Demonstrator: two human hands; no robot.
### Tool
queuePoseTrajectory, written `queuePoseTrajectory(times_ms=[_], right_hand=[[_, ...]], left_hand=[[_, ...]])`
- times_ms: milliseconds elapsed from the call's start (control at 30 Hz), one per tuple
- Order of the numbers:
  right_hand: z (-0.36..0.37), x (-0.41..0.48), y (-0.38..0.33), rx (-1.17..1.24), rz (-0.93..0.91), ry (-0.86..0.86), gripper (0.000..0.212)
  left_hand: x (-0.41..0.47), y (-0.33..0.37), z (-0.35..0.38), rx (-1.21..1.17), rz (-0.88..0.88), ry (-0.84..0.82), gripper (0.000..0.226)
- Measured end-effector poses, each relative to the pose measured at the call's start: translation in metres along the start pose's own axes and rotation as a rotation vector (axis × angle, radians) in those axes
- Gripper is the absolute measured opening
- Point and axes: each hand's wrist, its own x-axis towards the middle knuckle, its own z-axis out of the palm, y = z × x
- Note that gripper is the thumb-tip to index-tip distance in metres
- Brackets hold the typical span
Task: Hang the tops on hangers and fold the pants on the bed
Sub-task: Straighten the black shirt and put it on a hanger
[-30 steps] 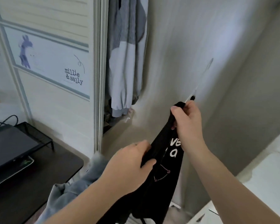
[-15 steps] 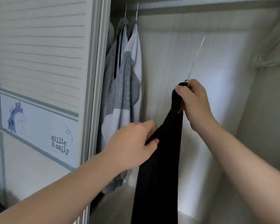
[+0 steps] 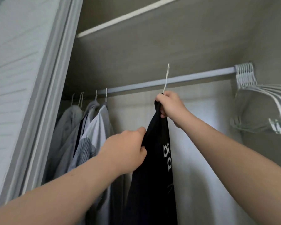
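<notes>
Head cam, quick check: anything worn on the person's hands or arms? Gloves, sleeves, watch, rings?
Nothing worn that shows. The left hand and right hand are bare, with no gloves and no rings visible. Both forearms are uncovered down to the frame edge: no sleeve, cuff, watch, bracelet or marking in view. The upper arms are out of frame, so short sleeves cannot be ruled out.

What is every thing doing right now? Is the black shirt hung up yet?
Black top, held up by both hands.
White hanger, hook raised across the closet rod; hooked or not, cannot tell.
Right hand, grips the top's neck below the hook.
Left hand, grips the top's side.
Grey and white tops, hanging at the rod's left.
Empty hangers, bunched at the rod's right end.
</notes>
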Motion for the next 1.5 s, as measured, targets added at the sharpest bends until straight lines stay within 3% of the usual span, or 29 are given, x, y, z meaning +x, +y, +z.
queuePoseTrajectory(times_ms=[200,433,533,1100,1367,1500], right_hand=[[-0.002,0.053,0.012,0.011,0.076,-0.032,0.009],[0.022,0.044,0.038,-0.018,0.132,-0.168,0.014],[0.033,0.043,0.044,-0.089,0.107,-0.148,0.015],[0.162,0.078,0.033,-0.135,0.148,-0.369,0.006],[0.202,0.096,0.037,-0.181,0.137,-0.436,0.024],[0.206,0.09,0.045,-0.096,0.167,-0.414,0.021]], left_hand=[[0.051,-0.008,0.006,0.061,-0.007,0.012,0.014],[0.049,-0.026,0.031,0.146,0.004,-0.113,0.017],[0.043,-0.034,0.036,0.152,0.0,-0.158,0.018],[0.014,-0.111,-0.005,0.382,-0.147,-0.202,0.013],[0.01,-0.133,0.002,0.376,-0.214,-0.21,0.014],[0.01,-0.137,0.005,0.36,-0.232,-0.251,0.011]])
